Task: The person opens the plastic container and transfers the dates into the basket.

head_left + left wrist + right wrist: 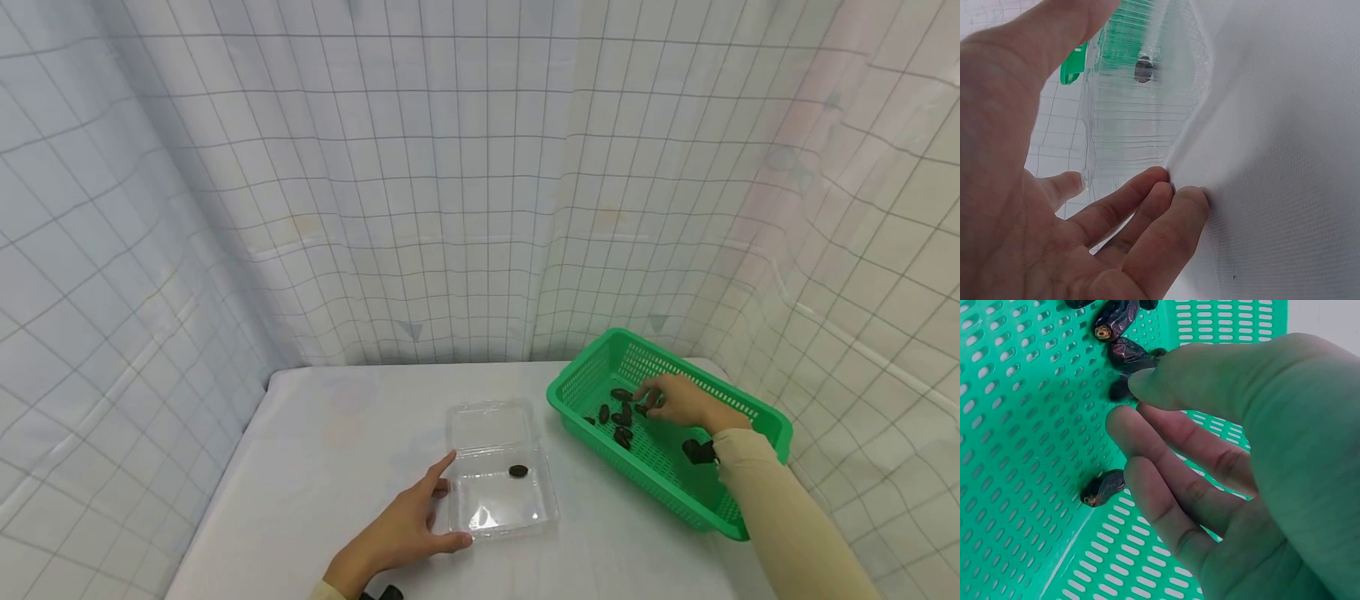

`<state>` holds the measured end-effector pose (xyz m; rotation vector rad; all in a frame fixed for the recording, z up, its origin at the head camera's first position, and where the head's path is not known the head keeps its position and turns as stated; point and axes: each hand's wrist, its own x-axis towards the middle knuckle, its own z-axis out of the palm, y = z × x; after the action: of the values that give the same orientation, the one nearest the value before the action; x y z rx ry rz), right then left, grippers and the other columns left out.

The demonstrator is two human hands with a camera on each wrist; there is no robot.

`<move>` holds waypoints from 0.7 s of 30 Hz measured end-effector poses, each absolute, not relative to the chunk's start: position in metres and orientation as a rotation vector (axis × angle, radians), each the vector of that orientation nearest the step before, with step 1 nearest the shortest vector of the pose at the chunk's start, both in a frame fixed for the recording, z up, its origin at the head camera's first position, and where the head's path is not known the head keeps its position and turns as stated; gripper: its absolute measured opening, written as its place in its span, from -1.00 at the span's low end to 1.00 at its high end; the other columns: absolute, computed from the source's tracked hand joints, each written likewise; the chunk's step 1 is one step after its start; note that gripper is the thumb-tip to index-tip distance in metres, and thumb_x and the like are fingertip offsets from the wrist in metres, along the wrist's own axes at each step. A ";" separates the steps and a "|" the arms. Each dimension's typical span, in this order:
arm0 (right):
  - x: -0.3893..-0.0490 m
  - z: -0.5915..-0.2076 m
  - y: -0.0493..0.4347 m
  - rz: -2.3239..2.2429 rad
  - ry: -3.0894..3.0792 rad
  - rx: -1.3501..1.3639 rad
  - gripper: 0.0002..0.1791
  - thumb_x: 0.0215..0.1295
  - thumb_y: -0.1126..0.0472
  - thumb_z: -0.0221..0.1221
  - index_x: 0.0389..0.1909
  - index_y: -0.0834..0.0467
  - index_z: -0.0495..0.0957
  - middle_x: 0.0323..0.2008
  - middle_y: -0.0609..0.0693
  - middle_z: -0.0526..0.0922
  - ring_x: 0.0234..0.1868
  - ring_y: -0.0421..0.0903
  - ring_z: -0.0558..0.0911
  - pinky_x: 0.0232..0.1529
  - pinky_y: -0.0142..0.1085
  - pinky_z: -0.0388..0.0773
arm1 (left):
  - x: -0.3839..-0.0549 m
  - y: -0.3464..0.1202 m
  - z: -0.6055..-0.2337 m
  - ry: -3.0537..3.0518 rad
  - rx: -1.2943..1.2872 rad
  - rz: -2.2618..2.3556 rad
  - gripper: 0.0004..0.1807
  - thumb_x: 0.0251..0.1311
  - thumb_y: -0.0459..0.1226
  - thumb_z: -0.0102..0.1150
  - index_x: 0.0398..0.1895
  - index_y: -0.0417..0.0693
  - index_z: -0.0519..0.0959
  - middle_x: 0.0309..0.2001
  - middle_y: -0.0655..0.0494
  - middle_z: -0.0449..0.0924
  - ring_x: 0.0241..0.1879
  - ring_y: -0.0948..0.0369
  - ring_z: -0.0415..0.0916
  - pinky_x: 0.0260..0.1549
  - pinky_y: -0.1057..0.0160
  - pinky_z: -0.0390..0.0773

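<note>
A clear plastic clamshell box lies with its lid folded back on the white-covered table. One dark date rests inside it, also visible through the plastic in the left wrist view. My left hand is at the box's left side, thumb and fingers spread and fairly straight along its edge. Inside a green perforated basket, my right hand pinches a dark wrinkled date between thumb and forefinger. The thumb partly hides that date. Several more dates lie around the fingertips.
The basket stands at an angle on the table's right side, its raised rim around the right forearm. White grid-patterned curtains hang behind and on both sides. White cloth spreads left of the box.
</note>
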<state>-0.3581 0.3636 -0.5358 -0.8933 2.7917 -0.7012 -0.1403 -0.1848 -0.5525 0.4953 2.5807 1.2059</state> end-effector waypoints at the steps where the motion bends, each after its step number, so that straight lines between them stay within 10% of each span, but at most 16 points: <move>1: -0.356 -0.534 0.363 -0.711 2.799 -0.875 -0.69 0.46 0.34 0.46 0.18 0.17 0.85 -0.10 0.16 0.90 -0.13 0.05 0.85 -0.23 -0.14 0.78 | -0.140 -0.185 -0.552 2.585 0.494 1.202 0.41 0.29 0.15 0.73 0.97 0.03 -0.02 0.54 -0.22 0.62 0.47 -0.15 0.67 0.14 0.19 0.79; 21: -0.313 -0.483 0.321 -0.656 2.847 -0.835 -0.71 0.55 0.39 0.43 0.21 0.32 0.82 0.03 0.27 0.89 0.02 0.13 0.85 -0.07 -0.05 0.82 | -0.141 -0.185 -0.554 2.585 0.496 1.199 0.40 0.30 0.15 0.72 0.98 0.04 -0.02 0.56 -0.22 0.60 0.51 -0.15 0.64 0.18 0.15 0.81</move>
<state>-0.3126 0.3214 -0.4832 -0.8346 2.8471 -0.6556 -0.1409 -0.1845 -0.5540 0.4959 2.5847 1.1990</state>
